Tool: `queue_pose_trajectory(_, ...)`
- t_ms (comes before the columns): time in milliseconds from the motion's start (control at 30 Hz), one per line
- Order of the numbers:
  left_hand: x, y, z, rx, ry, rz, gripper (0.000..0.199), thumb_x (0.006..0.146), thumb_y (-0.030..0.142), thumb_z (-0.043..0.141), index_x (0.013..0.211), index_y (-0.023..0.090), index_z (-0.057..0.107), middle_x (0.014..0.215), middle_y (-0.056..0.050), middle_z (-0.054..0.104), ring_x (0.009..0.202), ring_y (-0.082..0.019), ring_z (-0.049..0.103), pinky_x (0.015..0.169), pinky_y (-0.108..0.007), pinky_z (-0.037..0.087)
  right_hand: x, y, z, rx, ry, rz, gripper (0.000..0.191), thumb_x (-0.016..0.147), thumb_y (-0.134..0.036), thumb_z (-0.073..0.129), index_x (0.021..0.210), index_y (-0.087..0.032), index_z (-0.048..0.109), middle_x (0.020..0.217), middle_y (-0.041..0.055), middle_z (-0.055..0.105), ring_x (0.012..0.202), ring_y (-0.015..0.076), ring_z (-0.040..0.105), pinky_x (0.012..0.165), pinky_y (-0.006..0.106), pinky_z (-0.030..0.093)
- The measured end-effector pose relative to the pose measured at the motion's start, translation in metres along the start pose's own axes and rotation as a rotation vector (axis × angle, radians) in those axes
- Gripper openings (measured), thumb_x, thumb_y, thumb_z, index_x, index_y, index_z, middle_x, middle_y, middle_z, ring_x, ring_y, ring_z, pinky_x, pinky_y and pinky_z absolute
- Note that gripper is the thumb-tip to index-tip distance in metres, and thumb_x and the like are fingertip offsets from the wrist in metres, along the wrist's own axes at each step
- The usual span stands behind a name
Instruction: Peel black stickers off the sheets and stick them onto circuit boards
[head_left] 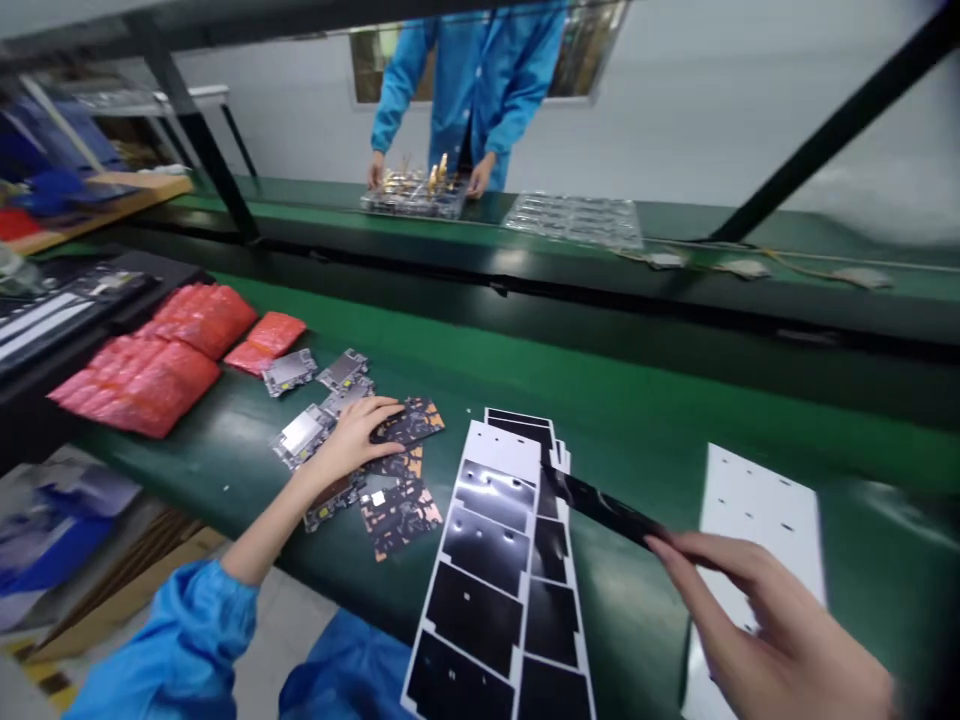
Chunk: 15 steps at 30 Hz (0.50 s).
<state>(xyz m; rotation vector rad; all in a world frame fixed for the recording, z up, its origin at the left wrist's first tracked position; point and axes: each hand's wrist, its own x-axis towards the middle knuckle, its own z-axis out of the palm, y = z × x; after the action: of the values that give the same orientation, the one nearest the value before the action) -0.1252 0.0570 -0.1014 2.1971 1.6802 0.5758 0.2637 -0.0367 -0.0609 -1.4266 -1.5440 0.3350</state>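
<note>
My left hand (364,435) rests over a group of circuit boards, its thumb and fingers round the edges of a dark board with copper patches (412,422). Another dark board (401,515) lies just below. My right hand (739,580) pinches one end of a thin black film strip (607,510), held above the table at the right. The strip's far end reaches the stacked white sheets with black rectangular labels (480,610). The top sheet has a bare white band at its upper end. A white backing sheet (761,510) lies partly behind my right hand.
Silvery boards (300,432) and red bubble-wrap packs (142,385) lie on the left of the green table (360,320). Across a dark rail, a person in blue (469,90) holds a tray of parts (416,195). An empty clear tray (574,218) sits nearby.
</note>
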Motion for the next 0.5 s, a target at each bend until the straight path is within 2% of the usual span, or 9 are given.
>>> queue_pose_trajectory(67, 0.001, -0.003, 0.001, -0.005, 0.017, 0.027, 0.048, 0.083, 0.028, 0.074, 0.129, 0.024, 0.059, 0.132, -0.009, 0.063, 0.125, -0.029, 0.058, 0.11, -0.052, 0.044, 0.003, -0.006, 0.004, 0.049, 0.017, 0.04, 0.012, 0.083, -0.036, 0.077, 0.08, -0.025, 0.072, 0.079, 0.0003, 0.072, 0.072, 0.0187, 0.068, 0.073, 0.031, 0.054)
queue_pose_trajectory(133, -0.001, 0.004, 0.001, -0.007, 0.058, 0.044, 0.051, 0.084, 0.024, 0.069, 0.133, 0.021, 0.055, 0.134, -0.011, 0.06, 0.127, -0.03, 0.057, 0.111, -0.052, 0.044, 0.007, -0.011, 0.008, 0.143, 0.043, 0.15, 0.016, 0.078, -0.038, 0.081, 0.077, -0.025, 0.072, 0.077, 0.0004, 0.073, 0.07, 0.0184, 0.068, 0.066, 0.029, 0.055)
queue_pose_trajectory(200, -0.007, 0.023, -0.003, -0.01, 0.113, 0.097, 0.054, 0.085, 0.023, 0.066, 0.136, 0.02, 0.051, 0.137, -0.013, 0.056, 0.131, -0.03, 0.054, 0.114, -0.052, 0.043, 0.011, -0.016, 0.012, 0.257, 0.054, 0.268, 0.02, 0.072, -0.038, 0.085, 0.074, -0.024, 0.072, 0.072, 0.0002, 0.073, 0.066, 0.0182, 0.069, 0.06, 0.027, 0.055)
queue_pose_trajectory(267, -0.015, 0.051, -0.009, -0.011, 0.18, 0.227, 0.054, 0.086, 0.024, 0.065, 0.137, 0.021, 0.049, 0.138, -0.014, 0.054, 0.132, -0.029, 0.053, 0.114, -0.052, 0.045, 0.016, -0.023, 0.015, 0.407, 0.024, 0.313, 0.022, 0.068, -0.038, 0.088, 0.069, -0.024, 0.071, 0.071, 0.0005, 0.074, 0.068, 0.0183, 0.071, 0.057, 0.026, 0.056)
queue_pose_trajectory(333, -0.022, 0.083, -0.018, -0.029, 0.226, 0.397, 0.056, 0.085, 0.022, 0.066, 0.138, 0.021, 0.049, 0.138, -0.014, 0.053, 0.13, -0.029, 0.054, 0.109, -0.048, 0.051, 0.02, -0.032, 0.018, 0.572, -0.043, 0.31, 0.023, 0.069, -0.037, 0.089, 0.067, -0.024, 0.07, 0.081, 0.0021, 0.079, 0.078, 0.0199, 0.076, 0.062, 0.026, 0.059)
queue_pose_trajectory(400, -0.028, 0.111, -0.026, -0.087, 0.216, 0.532, 0.059, 0.082, 0.021, 0.069, 0.138, 0.022, 0.05, 0.138, -0.015, 0.053, 0.128, -0.029, 0.055, 0.099, -0.042, 0.057, 0.023, -0.044, 0.02, 0.685, -0.106, 0.286, 0.021, 0.073, -0.035, 0.088, 0.068, -0.024, 0.07, 0.09, 0.0031, 0.081, 0.096, 0.0239, 0.077, 0.07, 0.031, 0.062)
queue_pose_trajectory(500, -0.033, 0.137, -0.031, -0.223, 0.175, 0.596, 0.064, 0.079, 0.028, 0.078, 0.138, 0.024, 0.054, 0.136, -0.014, 0.053, 0.124, -0.028, 0.059, 0.092, -0.037, 0.061, 0.024, -0.061, 0.024, 0.775, -0.163, 0.204, 0.013, 0.078, -0.028, 0.086, 0.074, -0.027, 0.073, 0.084, 0.0004, 0.08, 0.121, 0.0283, 0.07, 0.091, 0.044, 0.061)
